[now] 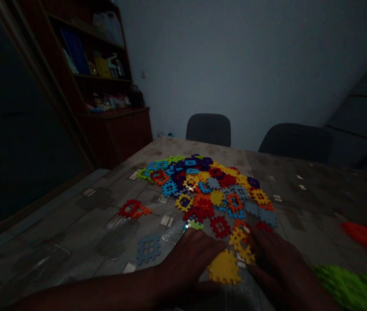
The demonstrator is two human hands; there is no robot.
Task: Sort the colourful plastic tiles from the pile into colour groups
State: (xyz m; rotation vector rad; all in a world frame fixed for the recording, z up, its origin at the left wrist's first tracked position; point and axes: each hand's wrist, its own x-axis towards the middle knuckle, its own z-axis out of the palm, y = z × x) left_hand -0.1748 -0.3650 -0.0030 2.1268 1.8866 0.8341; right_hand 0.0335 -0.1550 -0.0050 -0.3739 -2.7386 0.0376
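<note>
My left hand (191, 259) is closed at the front of the table, its fingers and thumb on the left side of a solid yellow square interlocking tile (225, 268). Just to the right, my right hand (277, 259) grips a yellow interlocking tile with an opening (242, 245), which looks tilted. The two tiles are close together; dim light and blur hide whether they touch. Beyond my fingers lies a red window tile (220, 226). A grey window tile (148, 248) rests left of my left hand.
A big heap of mixed-colour interlocking tiles (203, 172) spreads over the table (105, 233). Red and orange tiles (133, 209) lie to the left. Green tiles (352, 287) and orange-red tiles (361, 233) sit at the right. Chairs (208, 129) and a shelf cabinet (115, 129) stand behind.
</note>
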